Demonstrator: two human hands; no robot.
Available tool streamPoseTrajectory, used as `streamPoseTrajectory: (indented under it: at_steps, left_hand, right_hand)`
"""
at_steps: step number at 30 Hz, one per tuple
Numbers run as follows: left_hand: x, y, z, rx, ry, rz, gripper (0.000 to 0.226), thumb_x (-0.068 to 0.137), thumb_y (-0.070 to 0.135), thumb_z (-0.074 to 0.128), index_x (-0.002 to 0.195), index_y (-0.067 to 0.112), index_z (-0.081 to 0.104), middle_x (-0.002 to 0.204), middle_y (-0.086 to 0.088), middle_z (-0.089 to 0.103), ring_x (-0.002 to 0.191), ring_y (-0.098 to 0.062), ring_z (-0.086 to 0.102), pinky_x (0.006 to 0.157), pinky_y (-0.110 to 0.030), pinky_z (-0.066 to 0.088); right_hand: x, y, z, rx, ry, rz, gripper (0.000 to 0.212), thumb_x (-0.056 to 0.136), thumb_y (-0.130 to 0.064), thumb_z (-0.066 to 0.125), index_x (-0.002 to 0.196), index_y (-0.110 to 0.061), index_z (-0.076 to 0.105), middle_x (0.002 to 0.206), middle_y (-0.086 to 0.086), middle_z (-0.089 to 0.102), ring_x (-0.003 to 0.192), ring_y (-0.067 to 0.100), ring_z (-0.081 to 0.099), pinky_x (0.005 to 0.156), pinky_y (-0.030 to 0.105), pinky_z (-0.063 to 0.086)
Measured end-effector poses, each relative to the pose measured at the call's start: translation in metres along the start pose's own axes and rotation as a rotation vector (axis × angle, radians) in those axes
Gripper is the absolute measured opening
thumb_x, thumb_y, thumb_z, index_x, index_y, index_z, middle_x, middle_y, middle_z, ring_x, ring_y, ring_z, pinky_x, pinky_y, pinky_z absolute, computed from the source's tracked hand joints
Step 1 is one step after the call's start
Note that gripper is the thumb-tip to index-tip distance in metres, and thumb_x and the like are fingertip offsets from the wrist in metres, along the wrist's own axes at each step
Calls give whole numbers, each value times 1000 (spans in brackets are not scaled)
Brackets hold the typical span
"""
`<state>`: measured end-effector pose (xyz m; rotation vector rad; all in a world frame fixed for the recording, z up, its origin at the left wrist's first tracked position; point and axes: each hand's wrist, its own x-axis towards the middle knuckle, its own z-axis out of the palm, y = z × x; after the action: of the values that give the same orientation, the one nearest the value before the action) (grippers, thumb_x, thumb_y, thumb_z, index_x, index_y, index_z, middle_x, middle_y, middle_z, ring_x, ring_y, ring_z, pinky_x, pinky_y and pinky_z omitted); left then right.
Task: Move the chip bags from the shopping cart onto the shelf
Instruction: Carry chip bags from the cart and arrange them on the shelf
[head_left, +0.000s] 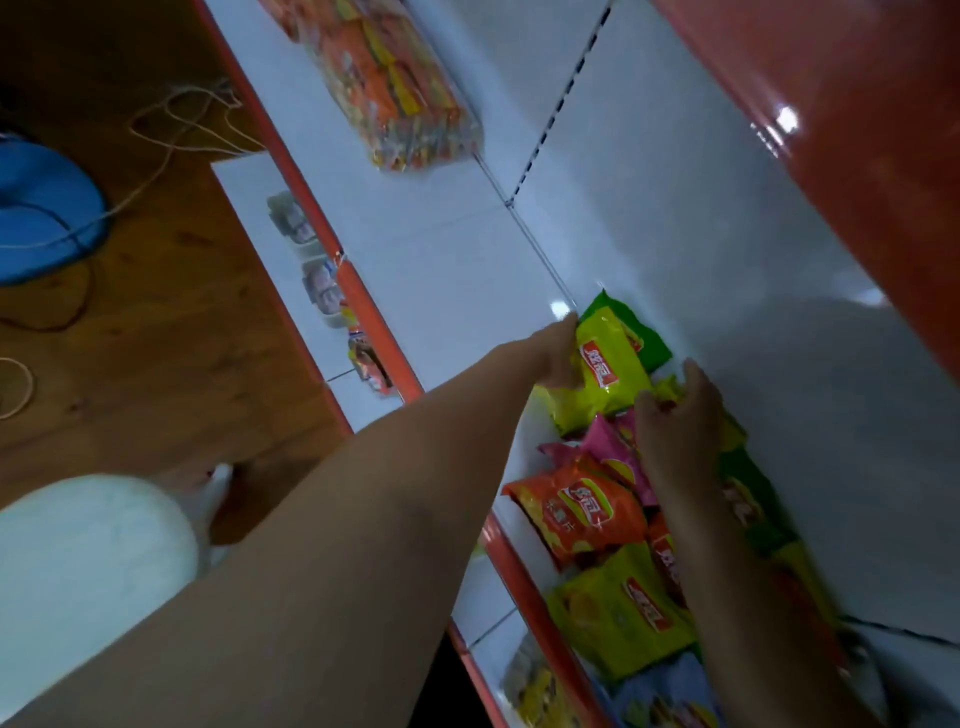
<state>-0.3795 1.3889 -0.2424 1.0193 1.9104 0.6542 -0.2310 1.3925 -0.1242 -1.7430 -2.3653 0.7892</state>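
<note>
Left hand (558, 358) grips a yellow-green chip bag (605, 364) against the shelf's (441, 249) back corner; right hand (675, 410), fingers loosely curled, steadies neighbouring bags, packing the row tight.

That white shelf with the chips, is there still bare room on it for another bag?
Yes: the shelf lies bare between the clear multipack and the yellow-green chip bag the left hand touches. Past the right hand, the bags crowd together.
</note>
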Motion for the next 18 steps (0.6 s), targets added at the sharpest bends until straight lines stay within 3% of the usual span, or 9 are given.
streamPoseTrajectory:
  at_steps: [3,8,13,16,18]
  left_hand:
    - [-15,-7,5,9,74,-62,127,75,42,82,156,12,-11,163,-20,7,151,-37,9,120,-51,22]
    - [-106,-41,-26,-187,247,-170,104,86,36,72,158,16,0,163,-19,9,151,-34,11,121,-39,17]
    - [-276,-95,-50,-352,501,-355,85,81,36,68,152,11,29,149,-20,41,138,-34,39,109,-33,33]
    - [-398,-132,-48,-353,679,-511,82,92,32,66,157,16,19,157,-15,32,144,-33,32,115,-35,29]
    - [-487,-153,-36,-392,832,-600,81,93,37,63,157,24,16,161,-9,27,146,-30,29,109,-31,33]
  right_hand:
    - [-11,4,6,-22,28,42,38,96,-11,48,126,11,51,131,31,52,121,41,49,96,39,34]
    - [-45,-29,34,-76,72,-211,63,82,-16,63,140,-1,42,143,22,44,133,35,40,110,39,30]
    - [-143,-100,81,-63,-191,-471,65,81,-19,65,139,0,43,142,22,45,132,37,41,110,42,34]
    - [-235,-139,104,-111,-352,-708,66,81,-26,64,139,-3,43,139,21,48,130,38,44,106,42,37]
    - [-309,-159,112,-146,-456,-868,70,86,-32,59,146,-8,33,149,17,38,137,32,36,111,40,31]
